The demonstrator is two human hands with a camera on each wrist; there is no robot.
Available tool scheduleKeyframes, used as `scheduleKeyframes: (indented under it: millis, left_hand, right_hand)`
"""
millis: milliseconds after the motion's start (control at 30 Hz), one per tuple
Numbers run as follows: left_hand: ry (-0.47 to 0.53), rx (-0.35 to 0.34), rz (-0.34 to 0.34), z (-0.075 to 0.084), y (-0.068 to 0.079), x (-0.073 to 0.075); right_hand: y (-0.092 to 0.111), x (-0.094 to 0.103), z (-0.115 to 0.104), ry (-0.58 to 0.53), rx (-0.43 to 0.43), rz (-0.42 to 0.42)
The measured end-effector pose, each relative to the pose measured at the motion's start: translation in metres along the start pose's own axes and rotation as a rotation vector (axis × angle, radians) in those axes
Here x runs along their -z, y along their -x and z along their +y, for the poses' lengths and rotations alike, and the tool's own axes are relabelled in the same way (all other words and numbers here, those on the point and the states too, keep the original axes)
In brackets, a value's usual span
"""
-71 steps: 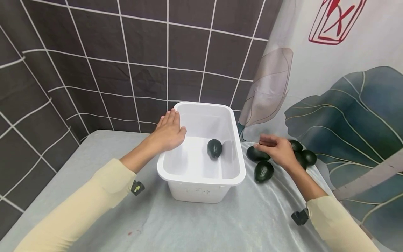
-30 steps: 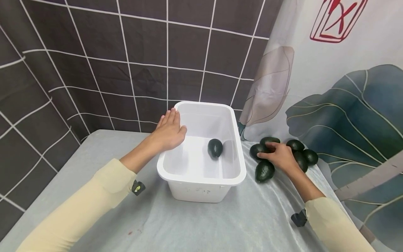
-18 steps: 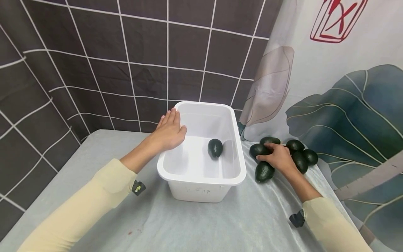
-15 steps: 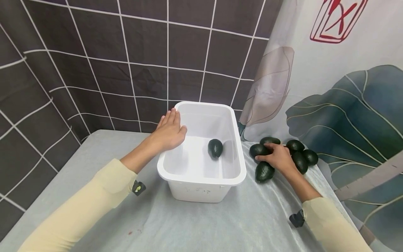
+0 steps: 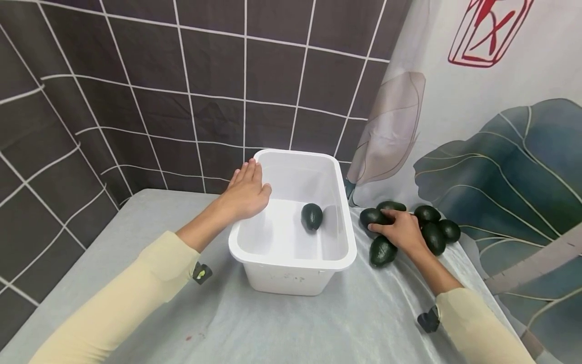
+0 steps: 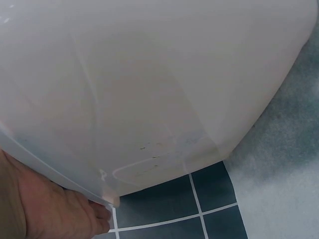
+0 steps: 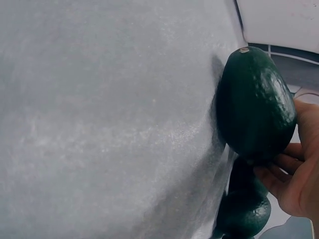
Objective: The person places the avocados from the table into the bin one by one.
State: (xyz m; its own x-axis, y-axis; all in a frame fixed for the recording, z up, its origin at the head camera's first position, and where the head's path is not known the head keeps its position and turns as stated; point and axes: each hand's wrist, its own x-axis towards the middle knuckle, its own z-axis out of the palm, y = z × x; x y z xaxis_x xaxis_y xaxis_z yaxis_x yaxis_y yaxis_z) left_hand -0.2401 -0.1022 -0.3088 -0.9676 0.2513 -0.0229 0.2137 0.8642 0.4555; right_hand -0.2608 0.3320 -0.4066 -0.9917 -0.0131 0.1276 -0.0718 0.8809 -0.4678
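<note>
My left hand (image 5: pixel 245 194) lies with fingers straight along the left rim of a white plastic tub (image 5: pixel 291 264). In the left wrist view the hand (image 6: pixel 60 214) is beside the tub's wall (image 6: pixel 149 99). One dark green avocado (image 5: pixel 311 217) lies inside on the tub's floor. Right of the tub, my right hand (image 5: pixel 402 230) holds an avocado (image 5: pixel 369 218) between thumb and fingers, partly covering it. Another avocado (image 5: pixel 383 251) sits just in front of that hand; in the right wrist view this avocado (image 7: pixel 256 104) hides part of the grip.
Behind the right hand lies an avocado (image 5: pixel 392 206), and several more avocados (image 5: pixel 434 237) cluster right of the wrist. A pale grey cloth (image 5: pixel 218 323) covers the table. Dark tiled-pattern sheeting (image 5: pixel 209 121) stands behind, and a printed curtain (image 5: pixel 500 177) hangs at the right.
My right hand has come down from above the avocados, and its thumb and fingers have closed around one. The left hand stays on the tub's rim. The head view has tilted slightly.
</note>
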Motion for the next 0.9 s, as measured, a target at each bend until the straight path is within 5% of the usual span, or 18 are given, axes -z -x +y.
scheduleKeyframes:
  millis: [900]
  left_hand:
    - [0.005,-0.018,0.001,-0.001,0.001,-0.001]
  right_hand:
    - [-0.003,0.013,-0.009,-0.067,0.062,0.097]
